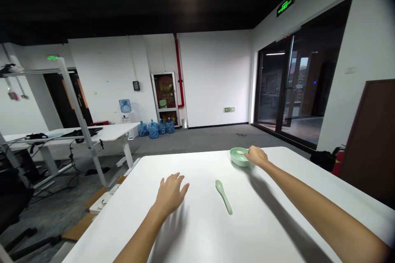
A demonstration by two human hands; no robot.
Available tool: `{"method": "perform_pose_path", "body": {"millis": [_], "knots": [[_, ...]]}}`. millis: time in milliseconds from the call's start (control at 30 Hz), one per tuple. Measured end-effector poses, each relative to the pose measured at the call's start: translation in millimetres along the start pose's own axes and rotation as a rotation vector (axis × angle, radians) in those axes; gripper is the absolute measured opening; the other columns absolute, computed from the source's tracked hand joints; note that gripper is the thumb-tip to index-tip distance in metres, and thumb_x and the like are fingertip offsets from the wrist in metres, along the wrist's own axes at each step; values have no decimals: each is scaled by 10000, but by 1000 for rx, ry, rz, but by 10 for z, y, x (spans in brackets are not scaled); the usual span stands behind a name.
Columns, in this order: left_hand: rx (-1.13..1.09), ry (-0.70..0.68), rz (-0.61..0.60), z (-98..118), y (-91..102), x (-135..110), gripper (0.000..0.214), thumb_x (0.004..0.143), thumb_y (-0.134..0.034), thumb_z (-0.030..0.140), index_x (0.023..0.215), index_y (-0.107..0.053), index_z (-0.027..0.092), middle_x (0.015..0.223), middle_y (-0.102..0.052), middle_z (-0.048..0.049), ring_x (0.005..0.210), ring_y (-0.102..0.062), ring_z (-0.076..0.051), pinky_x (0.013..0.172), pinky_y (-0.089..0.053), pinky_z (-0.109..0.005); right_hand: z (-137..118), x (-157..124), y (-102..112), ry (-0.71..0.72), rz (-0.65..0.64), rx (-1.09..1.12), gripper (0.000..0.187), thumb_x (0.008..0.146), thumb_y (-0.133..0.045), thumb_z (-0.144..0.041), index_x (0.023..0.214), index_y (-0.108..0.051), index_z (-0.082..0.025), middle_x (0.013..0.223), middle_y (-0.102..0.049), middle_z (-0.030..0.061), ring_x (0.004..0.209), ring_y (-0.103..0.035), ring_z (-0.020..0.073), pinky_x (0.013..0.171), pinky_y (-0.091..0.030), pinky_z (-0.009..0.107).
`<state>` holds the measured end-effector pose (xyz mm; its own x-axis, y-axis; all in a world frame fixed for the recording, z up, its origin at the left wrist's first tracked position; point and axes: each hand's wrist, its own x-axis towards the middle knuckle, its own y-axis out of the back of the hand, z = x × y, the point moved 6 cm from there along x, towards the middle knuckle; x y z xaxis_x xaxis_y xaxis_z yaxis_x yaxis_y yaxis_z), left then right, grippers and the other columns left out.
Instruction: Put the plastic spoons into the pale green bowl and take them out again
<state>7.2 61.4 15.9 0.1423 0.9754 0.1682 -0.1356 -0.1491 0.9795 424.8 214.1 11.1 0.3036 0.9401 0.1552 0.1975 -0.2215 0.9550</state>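
Observation:
A light green bowl [237, 160] stands upright near the far edge of the white table [197, 230]. At its right side my right hand [258, 156] is closed on the rim. A small pale, beige oval piece [241, 152] shows inside the bowl, close to my fingertips; its kind I cannot make out. Nearer to me lies a light green spoon [224, 197], bowl end pointing away, handle towards me. My left hand [171, 191] is held above the table to the left of the spoon, fingers apart, holding nothing.
Past the table stand several blue water jugs [153, 129] by the wall. On the left are another white table [114, 131] with cables and a metal frame [75, 111]. Cardboard and white items [101, 201] lie beside my table's left edge. A glass door [286, 86] is at right.

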Motion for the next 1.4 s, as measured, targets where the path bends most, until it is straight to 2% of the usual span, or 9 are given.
{"method": "perform_pose_path", "body": {"millis": [133, 467, 867, 1000, 1133, 1300, 1400], "knots": [[-14, -2, -6, -18, -33, 23, 508, 1055, -374, 474, 1443, -622, 260, 1611, -548, -109, 1513, -469, -312, 1263, -301, -588, 52, 143, -160, -43, 3, 27, 415, 931, -629, -488, 1109, -793, -151, 1179, -765, 228, 1083, -739, 348, 782, -536, 360], [-20, 6, -12, -38, -58, 39, 512, 1059, -365, 476, 1447, -617, 256, 1609, -549, -109, 1501, -485, -307, 1266, -301, -589, 120, 260, -431, -67, -33, 21, 402, 902, -646, -351, 1216, -746, -120, 1250, -734, 240, 1115, -730, 343, 806, -549, 371], [-15, 11, -17, -30, -41, 46, 510, 1061, -369, 469, 1449, -617, 250, 1608, -551, -110, 1503, -488, -314, 1265, -309, -590, 169, 260, -516, -81, -47, 13, 426, 897, -627, -384, 1229, -747, -145, 1245, -738, 215, 1108, -724, 327, 786, -537, 349], [-13, 14, -23, -29, -45, 46, 505, 1064, -376, 471, 1452, -614, 254, 1613, -543, -113, 1510, -481, -303, 1268, -307, -585, 173, 209, -445, -75, -49, 23, 418, 940, -554, -425, 1178, -767, -156, 1223, -749, 202, 1099, -724, 330, 791, -529, 356], [-16, 14, -31, -30, -48, 41, 516, 1065, -374, 466, 1465, -604, 235, 1616, -538, -125, 1511, -478, -302, 1266, -306, -598, 170, 52, -252, -29, -24, 55, 469, 989, -444, -466, 1093, -793, -171, 1170, -760, 200, 1078, -725, 336, 808, -513, 371], [-16, 0, -22, -26, -33, 29, 505, 1064, -383, 468, 1457, -611, 249, 1615, -539, -123, 1515, -474, -298, 1266, -309, -587, 170, -316, 51, 51, 43, 97, 573, 1001, -429, -524, 1312, -720, -140, 1255, -748, 207, 1152, -697, 364, 858, -498, 386], [-7, -13, -22, -18, -25, 22, 505, 1062, -388, 462, 1454, -614, 236, 1615, -538, -133, 1513, -476, -306, 1258, -318, -594, 177, -556, 172, 117, 56, 116, 615, 998, -428, -563, 1347, -703, -139, 1294, -744, 196, 1178, -689, 371, 895, -504, 398]]}}
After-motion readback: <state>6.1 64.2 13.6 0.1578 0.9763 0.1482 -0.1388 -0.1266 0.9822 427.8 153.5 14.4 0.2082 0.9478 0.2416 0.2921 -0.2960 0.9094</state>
